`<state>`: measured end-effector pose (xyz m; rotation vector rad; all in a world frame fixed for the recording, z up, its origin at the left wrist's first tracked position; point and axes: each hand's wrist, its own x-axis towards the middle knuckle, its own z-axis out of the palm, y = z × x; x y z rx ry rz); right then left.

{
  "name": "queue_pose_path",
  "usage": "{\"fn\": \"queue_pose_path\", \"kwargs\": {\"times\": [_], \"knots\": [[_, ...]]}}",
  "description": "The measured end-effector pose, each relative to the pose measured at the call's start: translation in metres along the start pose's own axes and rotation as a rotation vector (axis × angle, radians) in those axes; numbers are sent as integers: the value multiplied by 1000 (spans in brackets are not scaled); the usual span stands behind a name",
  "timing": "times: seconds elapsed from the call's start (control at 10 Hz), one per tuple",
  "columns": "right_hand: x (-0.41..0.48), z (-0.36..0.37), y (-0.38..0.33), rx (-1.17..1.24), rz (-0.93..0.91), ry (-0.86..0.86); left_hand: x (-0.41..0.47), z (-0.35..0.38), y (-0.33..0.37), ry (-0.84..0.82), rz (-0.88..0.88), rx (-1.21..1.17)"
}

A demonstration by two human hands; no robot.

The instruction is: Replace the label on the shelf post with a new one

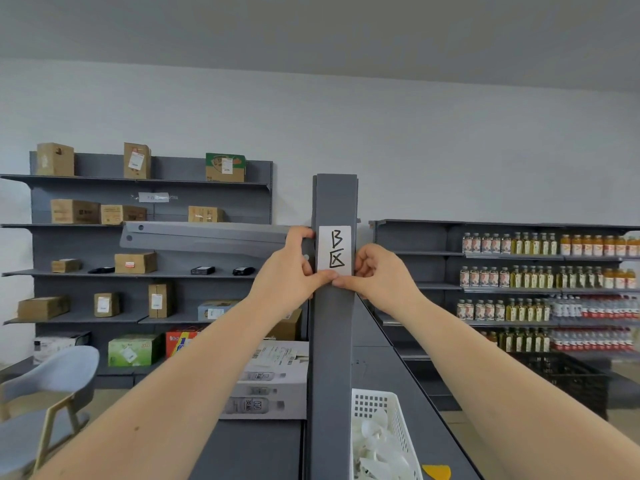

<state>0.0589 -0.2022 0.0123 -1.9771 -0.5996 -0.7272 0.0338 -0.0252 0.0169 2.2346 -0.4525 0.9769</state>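
A white label [334, 250] with black hand-drawn characters lies flat on the front of the grey shelf post [333, 327], near its top. My left hand [292, 268] wraps the post's left edge, its thumb pressed on the label's bottom edge. From the right, my right hand [375, 271] meets it there, thumb tip on the label's lower edge and fingers curled by the label's right side. Both thumbs touch just under the label. No second label is visible.
A white perforated basket [391, 410] with white scraps stands at the post's lower right, a yellow piece [437, 472] beside it. Cardboard boxes fill grey shelves [145, 183] at the left, bottles fill shelves [519, 258] at the right. A grey chair [52, 386] stands lower left.
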Motion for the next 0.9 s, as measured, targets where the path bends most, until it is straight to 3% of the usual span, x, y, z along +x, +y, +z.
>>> {"fn": "queue_pose_path", "kwargs": {"times": [0.2, 0.4, 0.7, 0.9], "knots": [[4, -7, 2, 95, 35, -82, 1, -4, -5, -112, 15, 47], [2, -15, 8, 192, 50, -147, -4, -2, -9, -107, -12, -46], [-8, -16, 7, 184, 49, -89, -18, 0, -5, -99, -108, -141], [-45, -35, -2, 16, -97, 4, -46, -14, 8, -160, -184, -203]]}}
